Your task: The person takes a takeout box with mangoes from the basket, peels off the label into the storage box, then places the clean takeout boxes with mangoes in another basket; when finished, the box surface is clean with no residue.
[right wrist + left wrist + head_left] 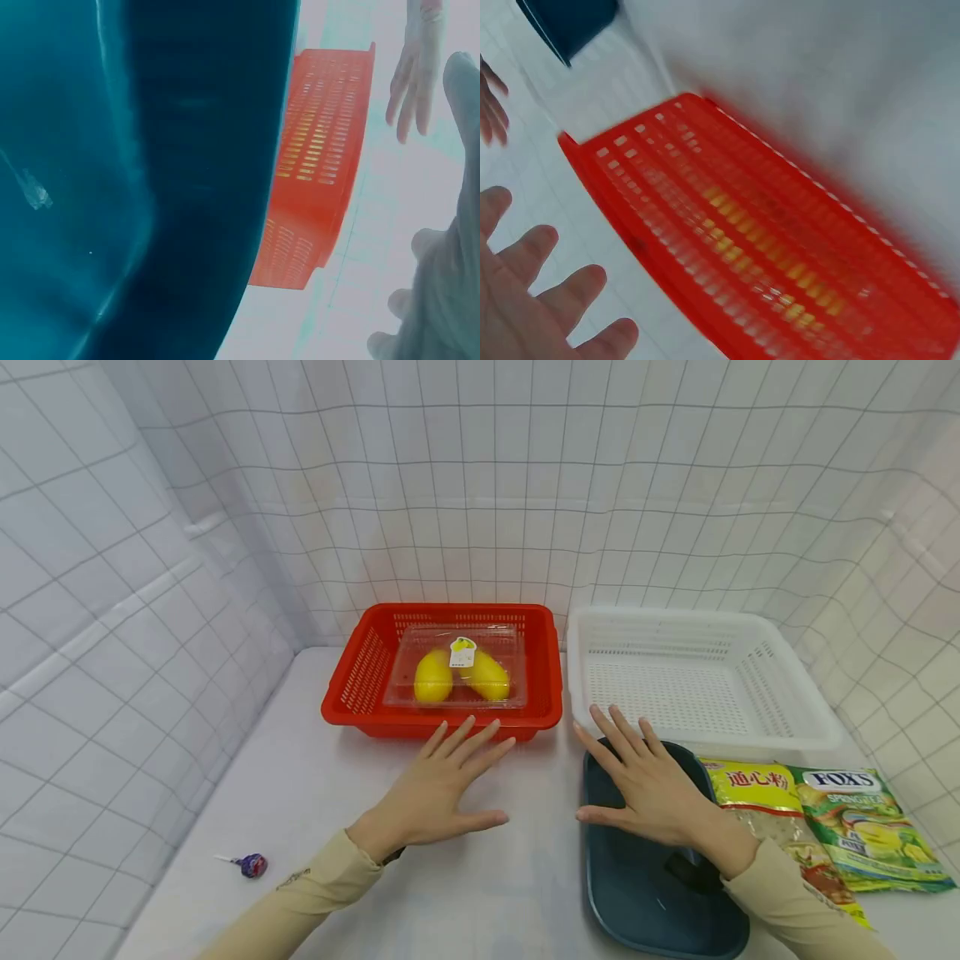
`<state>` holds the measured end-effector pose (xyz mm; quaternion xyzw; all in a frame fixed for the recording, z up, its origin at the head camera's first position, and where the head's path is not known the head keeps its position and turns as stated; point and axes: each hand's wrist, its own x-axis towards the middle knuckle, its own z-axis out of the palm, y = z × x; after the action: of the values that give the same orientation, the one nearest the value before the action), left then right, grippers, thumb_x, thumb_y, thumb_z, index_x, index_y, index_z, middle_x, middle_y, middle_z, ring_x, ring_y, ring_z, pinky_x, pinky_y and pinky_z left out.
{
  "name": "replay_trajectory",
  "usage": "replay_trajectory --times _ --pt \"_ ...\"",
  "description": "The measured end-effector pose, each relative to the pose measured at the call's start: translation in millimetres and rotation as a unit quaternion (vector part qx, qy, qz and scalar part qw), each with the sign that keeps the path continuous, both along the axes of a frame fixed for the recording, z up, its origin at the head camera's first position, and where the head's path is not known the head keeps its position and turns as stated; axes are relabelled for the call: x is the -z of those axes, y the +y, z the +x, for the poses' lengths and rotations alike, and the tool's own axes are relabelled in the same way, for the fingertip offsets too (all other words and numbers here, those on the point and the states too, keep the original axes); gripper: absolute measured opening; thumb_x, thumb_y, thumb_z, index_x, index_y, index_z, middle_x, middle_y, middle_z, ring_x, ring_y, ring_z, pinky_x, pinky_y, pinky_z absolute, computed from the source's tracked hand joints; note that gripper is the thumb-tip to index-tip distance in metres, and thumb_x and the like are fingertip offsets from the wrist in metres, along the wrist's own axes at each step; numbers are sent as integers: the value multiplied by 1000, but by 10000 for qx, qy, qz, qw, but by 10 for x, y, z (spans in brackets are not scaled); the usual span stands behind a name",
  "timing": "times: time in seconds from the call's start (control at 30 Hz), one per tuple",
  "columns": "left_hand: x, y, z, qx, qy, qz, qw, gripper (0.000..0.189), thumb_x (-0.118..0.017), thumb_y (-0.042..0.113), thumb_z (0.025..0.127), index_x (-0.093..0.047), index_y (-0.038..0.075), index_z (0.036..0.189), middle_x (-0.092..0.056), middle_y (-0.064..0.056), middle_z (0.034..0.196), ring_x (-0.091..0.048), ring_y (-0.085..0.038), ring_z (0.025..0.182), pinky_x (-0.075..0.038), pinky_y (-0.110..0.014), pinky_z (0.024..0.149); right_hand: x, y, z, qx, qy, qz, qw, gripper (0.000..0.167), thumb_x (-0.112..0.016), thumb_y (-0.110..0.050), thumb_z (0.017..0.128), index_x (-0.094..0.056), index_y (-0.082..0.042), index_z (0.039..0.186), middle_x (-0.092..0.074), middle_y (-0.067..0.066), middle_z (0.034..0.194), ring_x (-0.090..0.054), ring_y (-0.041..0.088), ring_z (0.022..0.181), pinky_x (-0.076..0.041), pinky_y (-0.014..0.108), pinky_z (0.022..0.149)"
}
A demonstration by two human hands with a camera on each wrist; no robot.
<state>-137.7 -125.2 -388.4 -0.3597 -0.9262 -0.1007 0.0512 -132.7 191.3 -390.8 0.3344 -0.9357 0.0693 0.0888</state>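
Note:
Both hands are spread with nothing in them. My left hand [431, 789] hovers over the white table in front of the red basket [360, 720], fingers splayed toward it. Inside that basket lies a clear plastic box [401, 681] with two yellow mangoes [432, 677] and a white label. My right hand [648, 785] is above the dark blue tray [630, 893], its fingertips near the tray's far rim. The right wrist view shows the tray wall [210, 150] close up, with the red basket [322, 150] beyond.
A white basket [780, 739] stands at the back right. Right of the tray lie a yellow pasta bag [757, 785] and a green FOX'S bag [862, 827]. A lollipop [253, 865] lies at the left. Grid-patterned white curtain [480, 485] encloses the table.

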Motion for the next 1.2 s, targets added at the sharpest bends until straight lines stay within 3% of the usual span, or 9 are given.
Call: replay_trajectory --times 0.1,0.2,0.4,0.53,0.7,0.8,0.97,1.07,1.2 --pt "23 -168 -44 -254 227 405 9986 82 -46 69 85 -26 25 151 -22 -2 155 -14 -26 142 -10 -49 113 -7 1 -11 -50 21 -214 9998 98 -52 -72 80 -13 -22 154 -5 6 158 -5 30 143 -11 56 110" --pt "50 -357 -116 -729 483 963 9915 77 -55 58 87 -33 18 149 -29 -7 152 -18 -28 141 -11 -49 113 -21 1 -32 -108 122 -513 9986 93 -56 -67 81 -18 -22 153 -14 8 157 -14 28 141 -18 55 109" --pt "107 -711 -285 -1891 826 1979 9583 62 -62 41 88 -47 8 139 -37 -16 146 -25 -40 135 -5 -55 111 -53 -24 -81 -298 573 -1034 9925 80 -63 -52 84 -33 -16 148 -32 8 149 -32 26 134 -28 50 106" --pt "142 -894 -376 -2452 699 2137 9430 61 -59 42 90 -48 7 138 -36 -19 146 -23 -45 134 0 -60 108 -65 -55 -100 -392 752 -1263 9884 73 -61 -51 87 -39 -14 145 -40 8 144 -39 25 129 -34 48 103" --pt "204 -1037 -474 -2907 396 1970 9355 67 -58 48 90 -45 3 139 -33 -24 146 -20 -45 135 -5 -65 106 -74 -85 -115 -433 800 -1398 9860 71 -46 -61 91 -41 -15 144 -43 7 141 -42 25 125 -38 48 100" --pt "215 -1103 -532 -3147 242 2000 9275 73 -58 51 88 -44 2 140 -29 -25 148 -20 -47 134 -10 -66 105 -81 -95 -125 -463 812 -1408 9856 72 -52 -60 89 -41 -16 144 -43 7 141 -42 26 125 -39 49 99" --pt "185 -1281 -682 -3473 -620 2227 9088 85 -54 60 87 -30 6 148 -17 -22 153 -21 -50 133 -21 -67 101 -82 -98 -133 -436 756 -1373 9867 73 -59 -58 86 -41 -17 145 -43 6 141 -43 25 125 -39 50 99" --pt "141 -1396 -780 -3506 -1441 2509 8907 94 -56 62 85 -15 11 153 -16 -22 153 -27 -46 131 -28 -65 99 -86 -107 -148 -410 721 -1393 9868 73 -62 -55 85 -43 -17 143 -44 6 141 -44 25 123 -41 50 97" --pt "95 -1509 -924 -3274 -2282 3074 8639 100 -65 55 83 -6 19 154 -24 -22 149 -37 -40 122 -38 -54 96 -106 -147 -213 -467 674 -1539 9847 71 -66 -50 84 -46 -13 140 -46 7 139 -48 25 120 -44 49 94"
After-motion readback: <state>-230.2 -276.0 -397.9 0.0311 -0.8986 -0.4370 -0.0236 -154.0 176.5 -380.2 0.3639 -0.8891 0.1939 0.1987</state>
